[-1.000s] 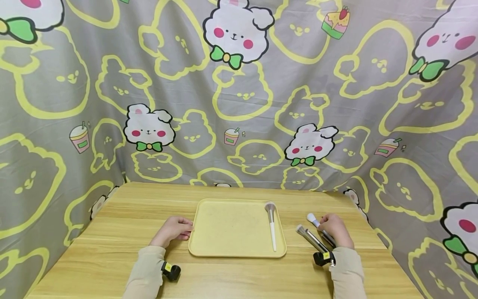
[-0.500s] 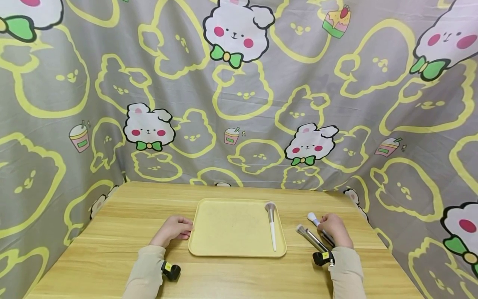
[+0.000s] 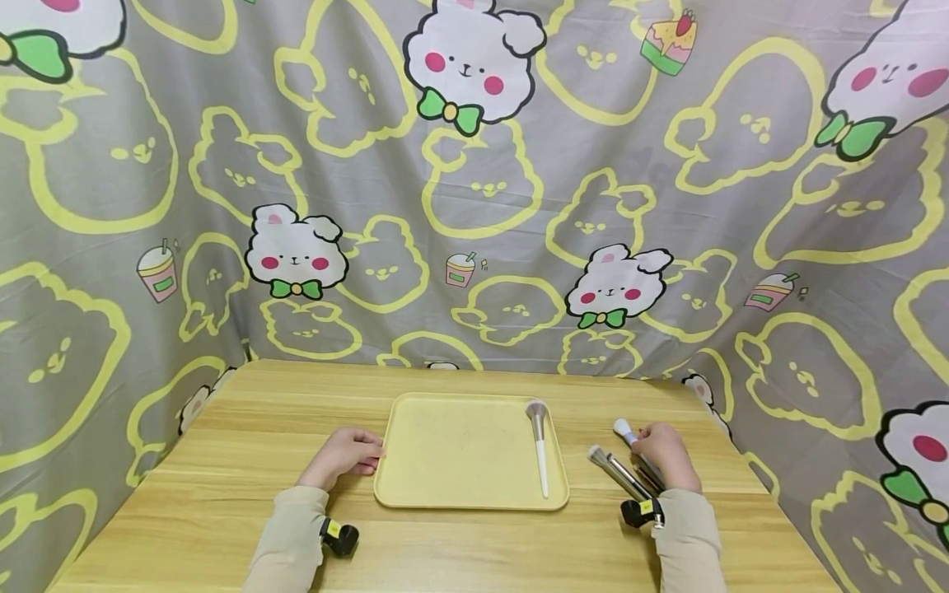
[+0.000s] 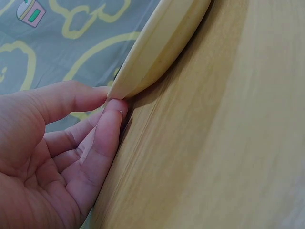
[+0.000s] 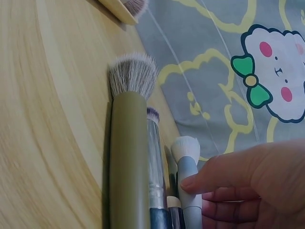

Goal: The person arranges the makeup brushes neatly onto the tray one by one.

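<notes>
On the left, my left hand pinches the near-left rim of a yellow tray, thumb on top and fingertips below, as the left wrist view shows. Inside the tray, along its right side, lies a makeup brush with a white handle. My right hand holds a light-blue makeup brush with white bristles between thumb and fingers. Beside it lie an olive-handled brush, a brush with a silver ferrule and a thinner dark-handled piece, whose lower part is out of view.
The wooden table runs out to a patterned grey curtain at the back and both sides. A black wrist camera sits on the right sleeve and overlaps the loose brushes' lower ends in the head view.
The light-blue brush in my right hand has shifted slightly to the right and turned a little. My left hand and the tray have stayed in place.
</notes>
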A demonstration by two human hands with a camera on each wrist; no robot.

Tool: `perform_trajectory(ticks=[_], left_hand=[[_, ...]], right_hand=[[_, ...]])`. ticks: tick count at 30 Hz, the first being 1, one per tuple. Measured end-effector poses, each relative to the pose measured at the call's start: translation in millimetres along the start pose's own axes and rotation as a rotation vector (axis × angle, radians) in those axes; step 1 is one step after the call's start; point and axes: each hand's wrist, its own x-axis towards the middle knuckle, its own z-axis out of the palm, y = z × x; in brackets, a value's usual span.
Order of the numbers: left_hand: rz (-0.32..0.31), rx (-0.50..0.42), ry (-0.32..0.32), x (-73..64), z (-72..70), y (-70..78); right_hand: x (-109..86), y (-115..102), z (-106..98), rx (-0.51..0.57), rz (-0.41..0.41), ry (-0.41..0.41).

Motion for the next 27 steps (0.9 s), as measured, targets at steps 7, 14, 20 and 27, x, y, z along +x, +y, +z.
perform_trajectory(ticks=[7,14,20,27], left_hand=[[-0.003,0.005,0.002,0.3,-0.1,-0.1],[0.002,0.006,-0.001,-0.2,-0.5,0.5],[0.001,0.002,-0.003,-0.2,-0.5,-0.3],[-0.005,-0.003,0.002,-0.2,0.3,-0.4]], right_hand=[[-1.9,0.1,-2.5,0.005,-0.002,0.019],[-3.8,-2.3,-6.4,0.031,-0.017,0.057],[-7.5,-9.2,-12.8,0.068,-0.022,0.088],[-12.2,-21.2,-21.1,0.08,-0.048,0.127]])
